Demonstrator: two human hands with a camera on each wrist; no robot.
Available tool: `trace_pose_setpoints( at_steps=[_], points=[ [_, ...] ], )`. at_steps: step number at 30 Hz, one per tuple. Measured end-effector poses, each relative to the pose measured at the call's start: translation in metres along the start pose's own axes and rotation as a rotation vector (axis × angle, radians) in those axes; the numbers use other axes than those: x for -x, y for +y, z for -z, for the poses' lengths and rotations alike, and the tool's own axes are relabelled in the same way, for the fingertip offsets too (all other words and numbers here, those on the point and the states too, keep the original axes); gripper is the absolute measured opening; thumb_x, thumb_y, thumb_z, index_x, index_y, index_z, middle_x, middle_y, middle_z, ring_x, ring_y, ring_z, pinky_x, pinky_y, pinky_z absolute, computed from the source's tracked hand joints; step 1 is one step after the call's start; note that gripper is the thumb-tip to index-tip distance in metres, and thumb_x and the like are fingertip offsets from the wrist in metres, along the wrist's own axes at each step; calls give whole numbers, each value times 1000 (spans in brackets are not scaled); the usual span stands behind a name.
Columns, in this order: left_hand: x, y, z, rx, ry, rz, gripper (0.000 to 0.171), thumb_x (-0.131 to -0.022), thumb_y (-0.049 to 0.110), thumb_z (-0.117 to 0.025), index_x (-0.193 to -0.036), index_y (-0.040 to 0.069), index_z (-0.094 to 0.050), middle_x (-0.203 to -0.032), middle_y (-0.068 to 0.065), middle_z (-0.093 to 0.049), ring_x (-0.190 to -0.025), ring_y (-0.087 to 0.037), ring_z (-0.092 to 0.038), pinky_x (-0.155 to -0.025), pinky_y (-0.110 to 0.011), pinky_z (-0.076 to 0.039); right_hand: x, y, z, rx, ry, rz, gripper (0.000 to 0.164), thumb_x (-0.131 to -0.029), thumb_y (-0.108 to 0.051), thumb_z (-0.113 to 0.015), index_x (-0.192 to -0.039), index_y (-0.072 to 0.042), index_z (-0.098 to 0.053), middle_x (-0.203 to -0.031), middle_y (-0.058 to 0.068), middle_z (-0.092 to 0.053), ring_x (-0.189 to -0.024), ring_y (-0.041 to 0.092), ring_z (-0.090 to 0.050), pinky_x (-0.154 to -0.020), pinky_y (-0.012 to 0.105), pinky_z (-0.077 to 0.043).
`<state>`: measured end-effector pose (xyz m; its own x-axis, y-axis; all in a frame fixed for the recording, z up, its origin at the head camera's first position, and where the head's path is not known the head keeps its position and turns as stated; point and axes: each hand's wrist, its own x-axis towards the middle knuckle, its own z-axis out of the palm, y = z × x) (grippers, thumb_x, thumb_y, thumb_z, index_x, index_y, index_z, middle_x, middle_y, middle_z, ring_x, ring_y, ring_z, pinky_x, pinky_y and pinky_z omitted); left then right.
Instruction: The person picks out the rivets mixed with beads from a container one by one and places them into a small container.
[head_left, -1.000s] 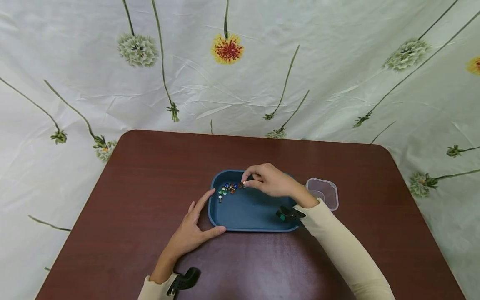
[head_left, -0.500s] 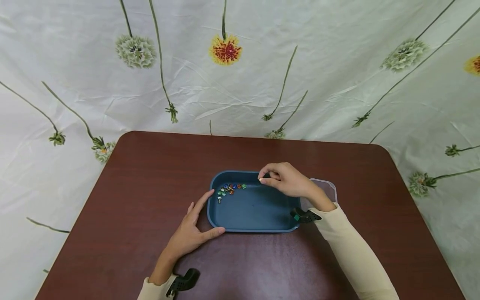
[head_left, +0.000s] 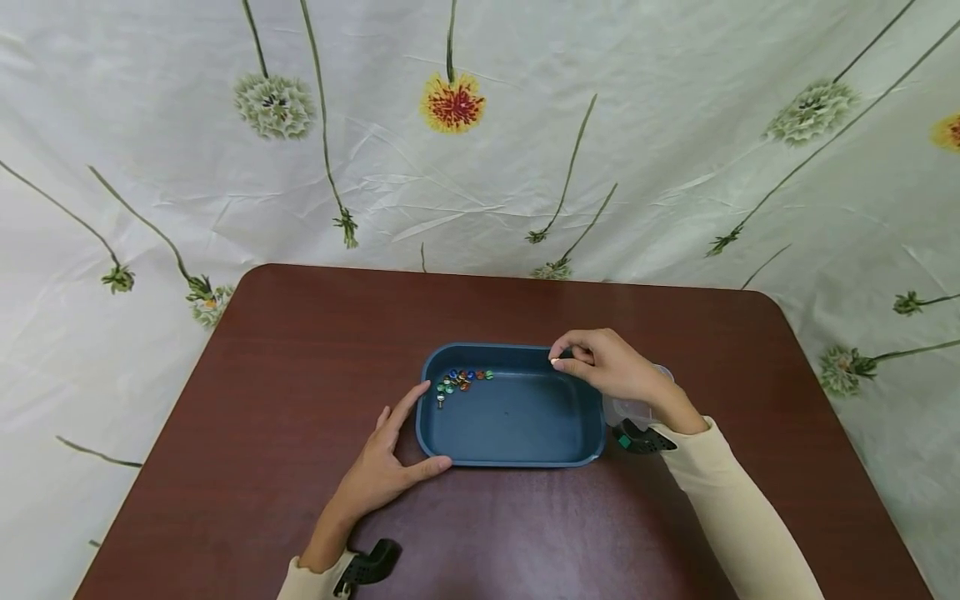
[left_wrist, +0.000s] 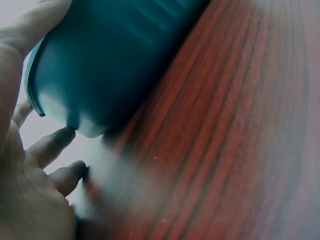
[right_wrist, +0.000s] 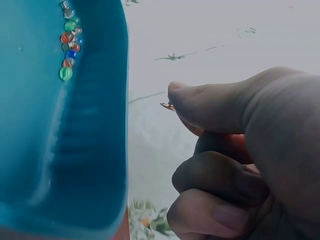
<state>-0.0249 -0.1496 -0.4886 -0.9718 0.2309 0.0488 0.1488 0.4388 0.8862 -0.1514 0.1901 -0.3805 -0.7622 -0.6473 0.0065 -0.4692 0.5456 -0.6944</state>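
A blue tray (head_left: 517,429) lies on the table, with a cluster of small glass marbles (right_wrist: 66,73) at its far left. Green, blue and orange ones show, mixed with a few shiny metallic bits. My left hand (head_left: 375,475) rests at the tray's left end, fingers spread, fingertips on the outer wall and thumb at the near corner. Over the tray's far right part, my right hand (head_left: 611,364) pinches a tiny shiny copper-coloured piece (right_wrist: 167,106) between thumb and index finger. Most of that piece is hidden by the fingertips, so I cannot tell its kind.
A clear plastic box (head_left: 628,411) stands just right of the tray, partly covered by my right hand and wrist. The brown table (head_left: 337,325) ends at the back before a white flowered cloth (head_left: 510,167). Each wrist carries a black strap-on camera.
My right hand has moved right, from the marbles to the tray's far right side, carrying the tiny piece. It now overlaps the clear box more. The left hand stays put.
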Motion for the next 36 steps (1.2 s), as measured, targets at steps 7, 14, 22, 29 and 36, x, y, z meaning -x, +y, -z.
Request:
trace_pose_setpoints(
  at_steps=[7,14,22,29,36],
  points=[
    [1,0,-1,-2,3,4,100,-82,39,-83,-160,34,-22,-164,1,-28,-150,-32,-30,-122,-65,1,19,9,7,-22,37,-75,17,-98,-15,-66,-109,-2,-70,-60,-7,-30,-52,5,-26,-55,23,-36],
    [1,0,0,-4,6,-5,100,-82,38,-83,-161,32,-22,-164,1,-28,-150,-31,-31,-122,-66,1,36,16,16,-22,76,-102,12,-97,-11,-67,-106,-4,-71,-62,-6,-32,-54,5,-30,-55,22,-36],
    [1,0,0,-5,8,10,100,-81,39,-84,-160,33,-22,-164,1,-27,-150,-32,-30,-122,-65,1,48,21,22,-7,113,-129,10,-96,-11,-68,-103,-5,-71,-62,-6,-31,-56,6,-31,-57,23,-37],
    [0,1,0,-6,4,19,100,-81,40,-84,-160,36,-22,-164,2,-27,-150,-33,-29,-122,-65,0,58,26,24,8,137,-155,12,-97,-13,-68,-104,-5,-71,-62,-6,-32,-55,6,-30,-53,23,-35],
    [-1,2,0,-6,-1,18,100,-81,40,-83,-160,36,-22,-165,3,-26,-150,-32,-30,-123,-64,1,66,34,26,15,157,-188,11,-97,-16,-68,-104,-8,-71,-62,-4,-32,-55,7,-31,-54,25,-36]
  ],
)
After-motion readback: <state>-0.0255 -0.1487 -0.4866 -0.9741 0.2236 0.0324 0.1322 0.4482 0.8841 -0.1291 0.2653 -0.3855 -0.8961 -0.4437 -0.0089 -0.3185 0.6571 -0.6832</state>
